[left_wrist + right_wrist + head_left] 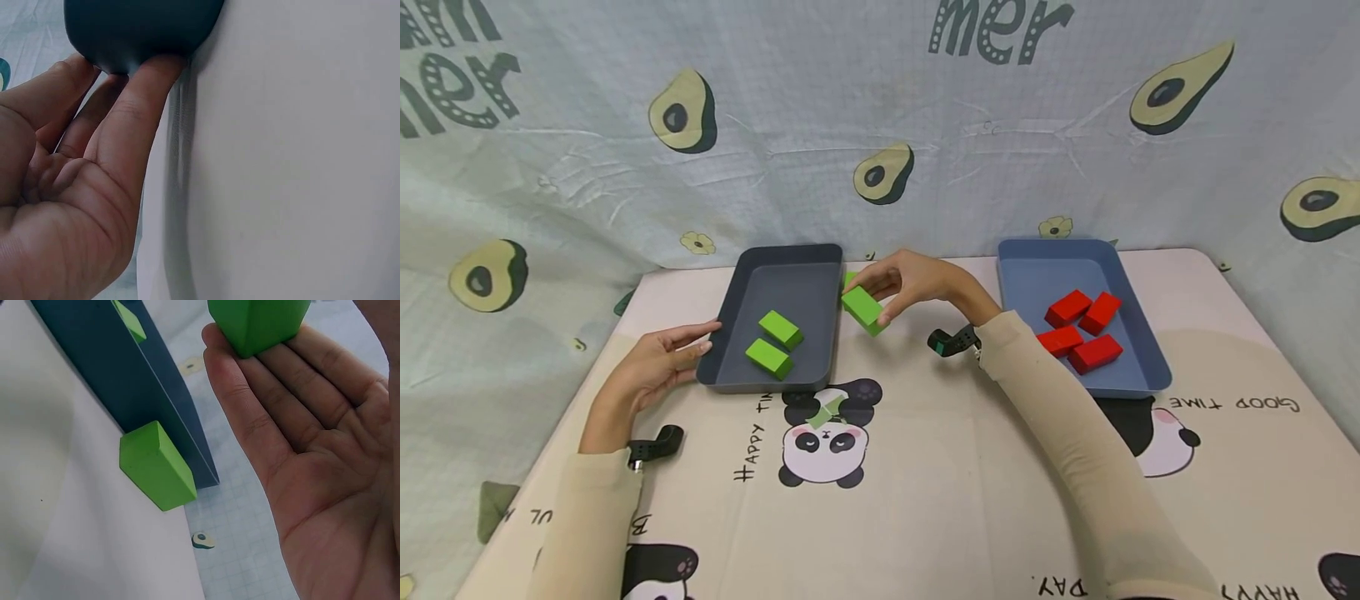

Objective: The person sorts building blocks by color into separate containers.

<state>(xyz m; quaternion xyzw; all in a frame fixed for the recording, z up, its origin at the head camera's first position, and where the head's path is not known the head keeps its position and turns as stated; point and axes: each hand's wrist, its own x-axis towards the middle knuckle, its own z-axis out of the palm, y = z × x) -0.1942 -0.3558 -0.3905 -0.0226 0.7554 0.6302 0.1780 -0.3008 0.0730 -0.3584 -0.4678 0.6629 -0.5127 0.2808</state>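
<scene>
My right hand (917,277) pinches a green block (863,310) between thumb and fingers, raised over the table just right of the dark grey tray (833,333). In the right wrist view this held block (259,325) sits at the fingertips. Another green block (156,465) stands on the table against the tray's right outer wall, mostly hidden behind the hand in the head view. Two green blocks (781,330) lie inside the dark tray. My left hand (658,362) touches that tray's left side with its fingertips, fingers lightly bent along the outer wall (144,28).
To the right, a blue tray (1045,267) holds several red blocks (1096,354); my right forearm passes over its near left corner. A panda-print cloth (925,467) covers the table, and a hanging avocado-print curtain (805,108) closes off the back.
</scene>
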